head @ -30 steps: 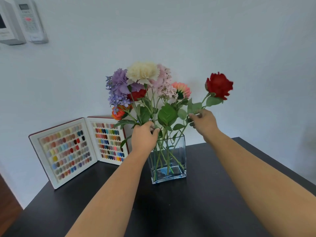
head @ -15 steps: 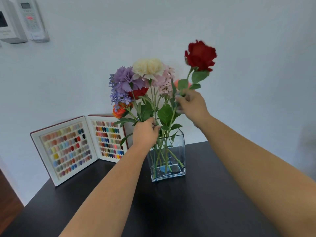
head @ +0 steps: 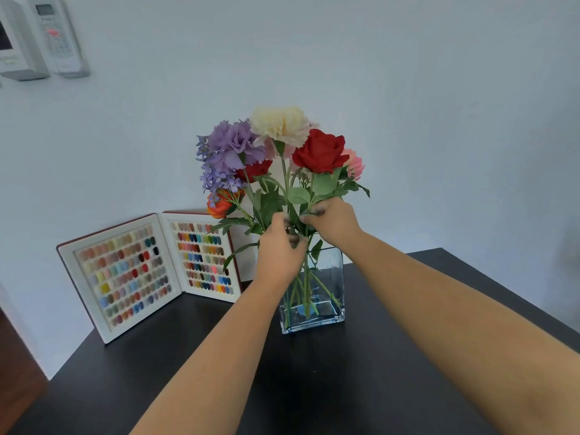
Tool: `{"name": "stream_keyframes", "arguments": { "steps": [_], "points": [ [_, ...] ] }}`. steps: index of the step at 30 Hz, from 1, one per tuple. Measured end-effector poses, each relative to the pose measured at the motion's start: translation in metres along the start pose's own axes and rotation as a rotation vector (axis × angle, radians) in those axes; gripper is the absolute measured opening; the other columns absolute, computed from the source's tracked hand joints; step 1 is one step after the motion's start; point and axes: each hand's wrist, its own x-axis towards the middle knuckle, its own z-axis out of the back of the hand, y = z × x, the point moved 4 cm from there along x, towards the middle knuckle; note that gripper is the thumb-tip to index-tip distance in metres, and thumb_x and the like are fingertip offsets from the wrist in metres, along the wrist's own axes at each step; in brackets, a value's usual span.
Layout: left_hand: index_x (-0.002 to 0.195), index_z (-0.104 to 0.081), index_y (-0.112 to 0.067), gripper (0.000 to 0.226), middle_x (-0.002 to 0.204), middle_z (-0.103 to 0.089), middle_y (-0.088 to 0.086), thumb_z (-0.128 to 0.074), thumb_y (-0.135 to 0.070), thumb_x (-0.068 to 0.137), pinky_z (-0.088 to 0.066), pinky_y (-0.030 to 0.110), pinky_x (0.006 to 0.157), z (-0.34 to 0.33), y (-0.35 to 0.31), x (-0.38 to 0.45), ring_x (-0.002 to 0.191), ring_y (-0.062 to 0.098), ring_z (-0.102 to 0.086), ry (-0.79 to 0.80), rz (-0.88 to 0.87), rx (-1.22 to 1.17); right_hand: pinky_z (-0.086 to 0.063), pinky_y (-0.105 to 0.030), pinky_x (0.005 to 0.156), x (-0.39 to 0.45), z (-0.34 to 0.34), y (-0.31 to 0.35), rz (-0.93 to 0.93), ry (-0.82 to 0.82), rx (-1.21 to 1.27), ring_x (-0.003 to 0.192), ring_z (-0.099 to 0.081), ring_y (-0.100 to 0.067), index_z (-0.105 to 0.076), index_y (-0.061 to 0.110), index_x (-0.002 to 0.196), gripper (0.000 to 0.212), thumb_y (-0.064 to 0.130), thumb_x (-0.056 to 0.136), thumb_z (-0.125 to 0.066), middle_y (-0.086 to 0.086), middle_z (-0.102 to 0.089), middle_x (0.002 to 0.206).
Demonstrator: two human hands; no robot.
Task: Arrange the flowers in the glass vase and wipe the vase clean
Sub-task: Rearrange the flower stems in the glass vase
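Observation:
A rectangular glass vase [head: 326, 309] stands on the black table [head: 345, 387], with green stems inside it. The bunch above it holds a purple flower [head: 233, 146], a cream flower [head: 281, 124], a pink one [head: 356, 166], an orange one [head: 219, 205] and a small red one [head: 254, 169]. My left hand [head: 277, 249] grips the gathered stems just above the vase rim. My right hand [head: 332, 219] holds the stem of a large red rose [head: 320, 152], which now stands within the bunch, its stem going down into the vase.
An open case of coloured nail samples [head: 144, 271] leans against the white wall at the left. A remote [head: 55, 36] and a wall panel [head: 12, 42] hang at the upper left. The table's edges run close on the left and right.
My right hand has lowered the red rose from high above the bunch down into it, beside the cream flower. My left hand stayed on the stems.

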Motion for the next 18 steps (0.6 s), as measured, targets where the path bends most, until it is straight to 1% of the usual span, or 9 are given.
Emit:
{"name": "stream_keyframes", "arguments": {
  "steps": [2, 4, 8, 10, 11, 12, 14, 16, 18],
  "points": [
    [0.123, -0.046, -0.013, 0.054, 0.105, -0.063, 0.004, -0.077, -0.020, 0.078, -0.055, 0.034, 0.069, -0.006, -0.003, -0.001, 0.084, 0.015, -0.062, 0.020, -0.012, 0.027, -0.038, -0.026, 0.054, -0.001, -0.002, 0.005, -0.010, 0.037, 0.004, 0.059, -0.050, -0.016, -0.063, -0.013, 0.075, 0.035, 0.020, 0.085, -0.069, -0.020, -0.069, 0.072],
    [0.121, -0.048, -0.010, 0.059, 0.104, -0.064, 0.006, -0.081, -0.023, 0.075, -0.053, 0.037, 0.071, -0.008, -0.005, -0.001, 0.090, 0.021, -0.061, 0.000, -0.036, 0.056, -0.039, -0.026, 0.055, -0.003, -0.002, 0.009, -0.011, 0.096, 0.010, 0.059, -0.050, -0.016, -0.065, -0.011, 0.074, 0.027, 0.014, 0.086, -0.063, -0.013, -0.066, 0.067],
    [0.116, -0.050, -0.008, 0.045, 0.101, -0.067, 0.013, -0.075, -0.017, 0.081, -0.054, 0.045, 0.070, -0.005, -0.003, 0.005, 0.089, 0.031, -0.064, -0.051, -0.046, 0.093, -0.030, -0.025, 0.051, -0.007, 0.000, 0.015, 0.009, 0.243, 0.001, 0.053, -0.036, -0.013, -0.062, 0.004, 0.065, 0.019, 0.001, 0.080, -0.050, -0.001, -0.045, 0.054],
    [0.113, -0.049, -0.008, 0.038, 0.097, -0.066, 0.013, -0.071, -0.015, 0.083, -0.054, 0.044, 0.067, -0.004, -0.001, 0.007, 0.085, 0.031, -0.064, -0.064, -0.047, 0.109, -0.037, -0.020, 0.055, -0.007, 0.003, 0.012, 0.024, 0.308, 0.014, 0.054, -0.042, -0.006, -0.075, 0.015, 0.086, 0.030, 0.003, 0.085, -0.048, 0.013, -0.051, 0.057],
    [0.112, -0.049, -0.007, 0.035, 0.093, -0.066, 0.013, -0.070, -0.015, 0.084, -0.053, 0.042, 0.064, -0.004, 0.000, 0.007, 0.082, 0.031, -0.063, -0.069, -0.049, 0.121, -0.042, -0.020, 0.060, -0.007, 0.006, 0.008, 0.033, 0.310, 0.024, 0.060, -0.049, -0.006, -0.076, 0.018, 0.099, 0.033, 0.005, 0.087, -0.048, 0.016, -0.058, 0.067],
    [0.111, -0.049, -0.007, 0.034, 0.090, -0.065, 0.013, -0.069, -0.015, 0.085, -0.052, 0.040, 0.061, -0.004, 0.000, 0.007, 0.078, 0.030, -0.063, -0.072, -0.047, 0.137, -0.046, -0.023, 0.068, -0.006, 0.010, 0.004, 0.038, 0.270, 0.026, 0.071, -0.056, -0.010, -0.076, 0.020, 0.102, 0.034, 0.007, 0.088, -0.049, 0.013, -0.065, 0.079],
    [0.114, -0.049, -0.005, 0.034, 0.084, -0.063, 0.011, -0.067, -0.016, 0.087, -0.050, 0.039, 0.059, -0.004, 0.002, 0.007, 0.074, 0.029, -0.061, -0.075, -0.035, 0.169, -0.048, -0.027, 0.076, -0.003, 0.025, -0.011, 0.002, 0.067, 0.025, 0.089, -0.060, -0.016, -0.078, 0.025, 0.084, 0.035, 0.008, 0.085, -0.048, 0.004, -0.070, 0.096],
    [0.117, -0.049, -0.004, 0.035, 0.081, -0.061, 0.010, -0.066, -0.017, 0.088, -0.048, 0.037, 0.057, -0.004, 0.003, 0.007, 0.072, 0.028, -0.060, -0.074, -0.021, 0.188, -0.048, -0.029, 0.071, 0.001, 0.038, -0.034, -0.154, -0.138, 0.133, 0.084, -0.059, -0.018, -0.076, 0.020, 0.075, 0.033, 0.007, 0.081, -0.046, -0.005, -0.072, 0.098],
    [0.118, -0.049, -0.005, 0.037, 0.075, -0.058, 0.007, -0.067, -0.018, 0.088, -0.043, 0.032, 0.053, -0.003, 0.004, 0.008, 0.068, 0.026, -0.058, -0.073, -0.004, 0.183, -0.050, -0.033, 0.068, 0.004, 0.040, -0.057, -0.344, -0.175, 0.261, 0.075, -0.052, -0.020, -0.071, 0.004, 0.089, 0.026, 0.008, 0.082, -0.047, -0.021, -0.069, 0.103]
  ]
}}
